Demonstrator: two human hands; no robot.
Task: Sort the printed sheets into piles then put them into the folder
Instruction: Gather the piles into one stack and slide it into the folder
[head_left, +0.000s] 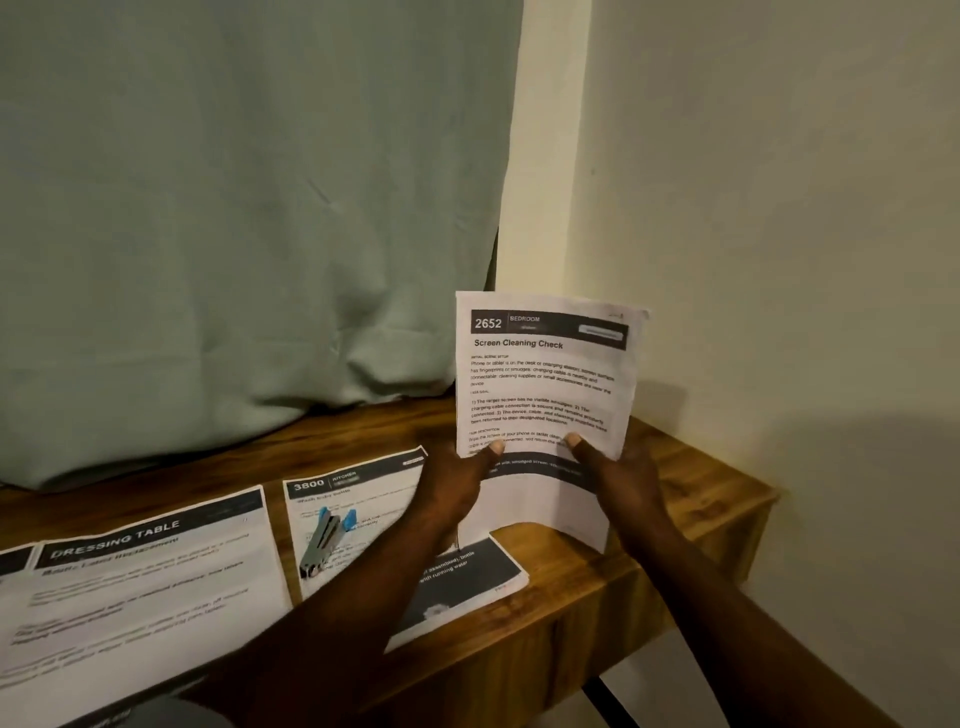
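Head view: left hand (457, 483) and right hand (623, 478) pinch the upright Bedroom sheet (540, 374) (stapler (324, 543) lies on Kitchen sheet (363, 496)).

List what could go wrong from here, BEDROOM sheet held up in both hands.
1. The left hand and right hand pinch the BEDROOM sheet low down; its free top could flop or crease.
2. The left forearm crosses above the KITCHEN sheet, whose corner lies near the table front edge; a brush might drag it off, though the stapler weighs it down.
3. No BEDROOM pile is in view; it could land on the wrong pile.
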